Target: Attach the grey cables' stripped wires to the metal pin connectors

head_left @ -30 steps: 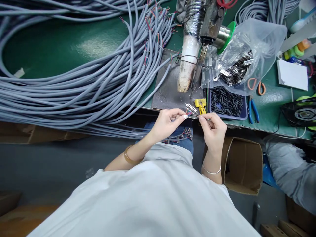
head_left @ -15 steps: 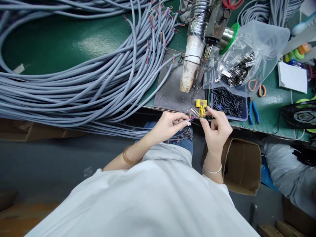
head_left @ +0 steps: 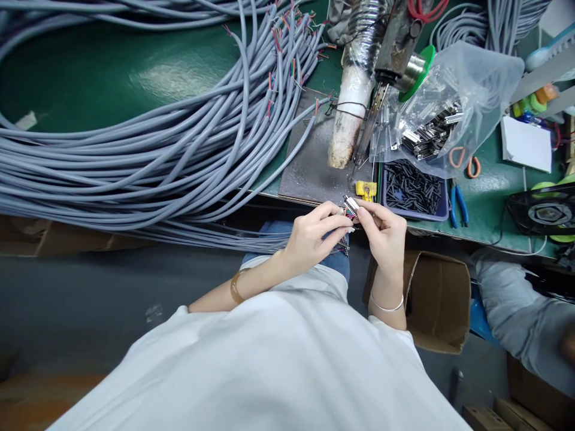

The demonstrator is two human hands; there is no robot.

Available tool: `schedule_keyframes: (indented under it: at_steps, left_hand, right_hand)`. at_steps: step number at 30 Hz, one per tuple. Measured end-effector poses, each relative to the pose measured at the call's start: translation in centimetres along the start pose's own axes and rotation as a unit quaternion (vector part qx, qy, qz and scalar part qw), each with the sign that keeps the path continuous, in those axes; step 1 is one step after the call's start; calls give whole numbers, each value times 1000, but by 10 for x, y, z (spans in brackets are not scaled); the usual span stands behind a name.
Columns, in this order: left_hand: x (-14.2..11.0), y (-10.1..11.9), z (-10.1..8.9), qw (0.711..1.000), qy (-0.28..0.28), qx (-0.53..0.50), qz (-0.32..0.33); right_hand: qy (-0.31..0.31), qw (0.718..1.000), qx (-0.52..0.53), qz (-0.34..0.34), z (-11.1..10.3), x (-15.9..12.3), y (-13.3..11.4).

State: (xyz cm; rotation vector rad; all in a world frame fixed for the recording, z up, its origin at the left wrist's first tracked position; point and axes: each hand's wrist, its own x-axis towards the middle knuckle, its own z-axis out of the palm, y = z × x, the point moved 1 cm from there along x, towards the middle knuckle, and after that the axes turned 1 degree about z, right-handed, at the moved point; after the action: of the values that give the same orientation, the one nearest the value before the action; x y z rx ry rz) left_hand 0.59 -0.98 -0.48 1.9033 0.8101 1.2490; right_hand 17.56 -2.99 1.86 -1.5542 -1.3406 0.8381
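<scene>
The left hand [head_left: 311,232] has its thumb and fingers closed in a pinch on the thin coloured wires [head_left: 348,214] at the left, near side of a small silver metal multi-pin connector [head_left: 351,205]; the exact contact is partly hidden by the fingertips. The right hand [head_left: 385,236] pinches the connector's right side between thumb and fingers, so the piece lies tilted between the two sets of fingertips, its far-left end clear of them. Both hands are at the near edge of the green tabletop [head_left: 487,222]. Just beyond the right fingertips is a small yellow clamp [head_left: 366,190]; to the far left of the connector, the flat dark grey board [head_left: 309,157] gives a stretch of open surface, bounded on its far side by a wire-tied, stained white tube [head_left: 347,120] and a metal soldering iron [head_left: 371,123]. On the right, room is tighter: a purple plastic tray [head_left: 415,214] of short black tubes [head_left: 413,187] is near the right fingers, with a clear plastic bag [head_left: 485,78] of metal parts over its far side and blue-handled pliers [head_left: 459,206] to its right. Bundled grey cables [head_left: 179,161] sweep across the left, one bare-ended cable reaching over the board.
</scene>
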Motion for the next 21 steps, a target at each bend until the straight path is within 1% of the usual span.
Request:
schedule_keyframes:
  at_steps: [5,8,11,14,18,21]
  left_hand:
    - [2,6,-1,995,5,-77,-68]
    - [3,5,0,984,19,-137,-110]
    - [6,0,4,968,38,-190,-161]
    - [11,-5,8,953,61,-223,-194]
    - [17,-8,10,934,82,-269,-221]
    - [20,-9,11,927,89,-282,-232]
  right_hand:
    - [-18,994,97,52,5,3,5]
    - [-20,991,116,57,9,3,6]
    - [-8,994,105,33,12,2,2]
    - [6,997,74,11,13,3,-1]
    - [18,999,29,-13,13,5,1]
    - [18,1000,7,-19,14,7,4]
